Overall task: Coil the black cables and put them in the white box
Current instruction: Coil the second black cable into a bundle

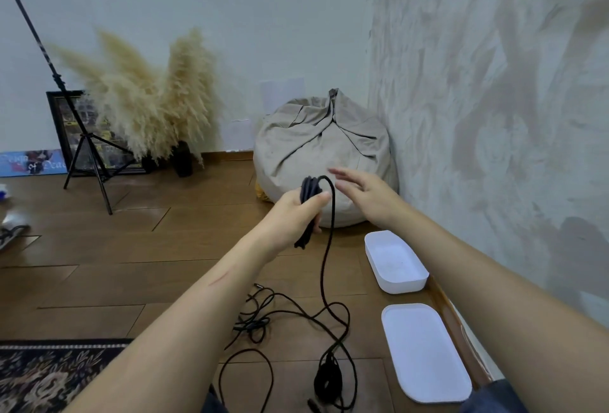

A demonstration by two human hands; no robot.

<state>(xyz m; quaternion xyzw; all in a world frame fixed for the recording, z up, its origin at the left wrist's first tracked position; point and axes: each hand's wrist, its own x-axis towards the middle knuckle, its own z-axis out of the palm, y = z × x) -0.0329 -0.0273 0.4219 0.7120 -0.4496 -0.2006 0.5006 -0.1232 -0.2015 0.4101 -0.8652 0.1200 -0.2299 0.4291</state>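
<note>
— Where's the black cable coil [308,188]?

— In the left hand [296,211], fist wrapped round its middle, held up in front of the beanbag [323,149]. The coil's long axis runs nearly upright: loops stick out above the fist and the lower end hangs below it.

— And the right hand [365,195]?

— Released, fingers spread, just right of the coil and holding nothing.

— Any slack?

— One strand [324,274] arches over the top of the coil and drops straight to the floor [164,248], joining the loose cables [252,325] sprawled near the person.

— The white box [403,287]?

— On the floor at the right, by the wall, its long axis running near to far. Its lid [425,353] lies flat just nearer.
</note>
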